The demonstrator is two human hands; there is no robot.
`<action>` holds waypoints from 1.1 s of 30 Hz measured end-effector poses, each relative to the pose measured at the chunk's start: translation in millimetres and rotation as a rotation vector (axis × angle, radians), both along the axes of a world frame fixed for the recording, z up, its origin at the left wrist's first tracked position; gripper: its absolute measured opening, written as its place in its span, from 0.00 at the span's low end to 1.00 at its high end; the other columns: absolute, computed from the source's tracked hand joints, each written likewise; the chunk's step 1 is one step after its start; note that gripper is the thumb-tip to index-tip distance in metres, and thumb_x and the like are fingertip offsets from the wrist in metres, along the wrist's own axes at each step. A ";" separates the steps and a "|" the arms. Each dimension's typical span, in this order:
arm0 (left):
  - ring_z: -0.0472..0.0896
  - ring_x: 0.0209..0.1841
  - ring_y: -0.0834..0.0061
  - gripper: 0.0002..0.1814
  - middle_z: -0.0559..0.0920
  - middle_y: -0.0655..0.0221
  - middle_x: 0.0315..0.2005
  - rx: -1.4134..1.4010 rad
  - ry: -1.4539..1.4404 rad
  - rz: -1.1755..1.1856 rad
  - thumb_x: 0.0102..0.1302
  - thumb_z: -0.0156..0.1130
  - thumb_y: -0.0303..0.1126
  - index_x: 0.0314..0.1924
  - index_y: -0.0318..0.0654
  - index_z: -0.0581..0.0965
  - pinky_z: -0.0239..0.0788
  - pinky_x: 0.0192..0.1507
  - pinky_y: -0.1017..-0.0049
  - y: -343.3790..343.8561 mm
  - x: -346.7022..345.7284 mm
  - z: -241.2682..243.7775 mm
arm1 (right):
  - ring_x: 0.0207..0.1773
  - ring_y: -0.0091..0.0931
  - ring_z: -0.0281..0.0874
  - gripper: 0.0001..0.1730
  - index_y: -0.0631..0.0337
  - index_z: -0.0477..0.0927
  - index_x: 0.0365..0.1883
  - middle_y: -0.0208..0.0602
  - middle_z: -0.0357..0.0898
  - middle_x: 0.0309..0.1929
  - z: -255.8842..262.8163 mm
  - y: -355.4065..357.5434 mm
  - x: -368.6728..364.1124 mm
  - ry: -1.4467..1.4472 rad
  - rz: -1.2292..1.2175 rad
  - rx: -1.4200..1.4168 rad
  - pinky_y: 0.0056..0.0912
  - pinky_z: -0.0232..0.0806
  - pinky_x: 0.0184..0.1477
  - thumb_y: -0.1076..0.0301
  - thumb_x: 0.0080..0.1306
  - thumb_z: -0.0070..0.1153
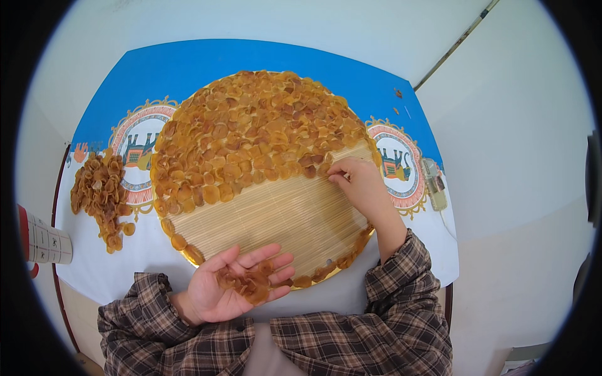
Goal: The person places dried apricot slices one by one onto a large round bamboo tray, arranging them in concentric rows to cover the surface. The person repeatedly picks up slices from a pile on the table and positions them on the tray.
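My left hand is palm up at the near edge of a round board, with a small pile of thin amber-brown dried slices resting in it. The slices look like dried fruit or a root. Over the right part of the board, my right hand has thumb and forefinger together on one dried slice at the border of the covered area. Overlapping slices cover the far half of the board. Bare bamboo-slat matting shows on the near half, inside a gold rim partly lined with slices.
A loose heap of slices lies left of the board on the blue and white patterned tablecloth. A red-and-white cup stands at the far left. On the right are a power strip with a cord and small crumbs.
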State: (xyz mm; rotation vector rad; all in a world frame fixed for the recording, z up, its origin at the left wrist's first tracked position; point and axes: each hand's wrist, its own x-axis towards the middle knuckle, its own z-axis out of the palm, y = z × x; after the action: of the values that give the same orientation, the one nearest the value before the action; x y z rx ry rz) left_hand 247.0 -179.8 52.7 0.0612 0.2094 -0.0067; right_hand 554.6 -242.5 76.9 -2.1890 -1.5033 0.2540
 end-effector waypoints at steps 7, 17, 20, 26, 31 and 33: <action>0.56 0.72 0.57 0.33 0.56 0.55 0.72 0.021 0.022 -0.003 0.76 0.34 0.52 0.71 0.38 0.60 0.43 0.74 0.55 0.1 0.1 2.2 | 0.42 0.41 0.79 0.05 0.64 0.82 0.35 0.43 0.82 0.36 -5.4 0.9 1.1 -0.005 0.026 0.082 0.40 0.71 0.44 0.75 0.60 0.57; 0.58 0.71 0.56 0.32 0.60 0.55 0.70 0.022 0.046 0.005 0.76 0.34 0.51 0.70 0.38 0.61 0.44 0.73 0.53 -0.2 1.9 2.7 | 0.43 0.42 0.79 0.07 0.64 0.82 0.37 0.44 0.82 0.38 -3.8 -1.4 3.0 0.001 0.006 0.079 0.40 0.71 0.45 0.76 0.60 0.56; 0.57 0.72 0.56 0.32 0.58 0.55 0.71 0.001 0.015 0.013 0.76 0.35 0.51 0.71 0.37 0.60 0.44 0.74 0.54 0.0 0.5 -0.2 | 0.37 0.33 0.81 0.08 0.62 0.83 0.40 0.41 0.83 0.36 4.2 -1.4 0.0 -0.050 -0.022 0.140 0.31 0.71 0.40 0.76 0.63 0.57; 0.55 0.73 0.56 0.33 0.56 0.54 0.71 -0.005 0.007 0.030 0.75 0.35 0.51 0.72 0.37 0.58 0.43 0.74 0.53 -0.5 1.6 -0.6 | 0.38 0.30 0.81 0.08 0.63 0.83 0.40 0.38 0.84 0.37 35.0 -11.7 -24.2 -0.040 0.061 0.267 0.28 0.71 0.40 0.77 0.63 0.58; 0.52 0.74 0.56 0.34 0.54 0.55 0.72 -0.015 -0.029 0.075 0.75 0.35 0.53 0.73 0.41 0.56 0.42 0.73 0.54 -0.7 -0.2 -7.1 | 0.43 0.37 0.80 0.08 0.61 0.82 0.39 0.38 0.82 0.39 44.0 -15.4 -71.0 0.106 0.364 0.199 0.36 0.72 0.45 0.75 0.60 0.61; 0.53 0.74 0.57 0.34 0.55 0.58 0.72 -0.027 -0.023 0.086 0.75 0.34 0.54 0.73 0.42 0.56 0.42 0.73 0.55 -0.6 -0.6 -7.7 | 0.44 0.36 0.80 0.09 0.59 0.82 0.40 0.36 0.82 0.40 41.7 -17.0 -82.5 0.093 0.537 0.179 0.36 0.71 0.45 0.74 0.60 0.61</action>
State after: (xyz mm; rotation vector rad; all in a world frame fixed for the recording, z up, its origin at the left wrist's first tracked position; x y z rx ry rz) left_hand 246.4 -180.4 45.0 0.0255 0.1883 0.0773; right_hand 472.2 -259.5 118.6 -1.5819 -1.9523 0.3701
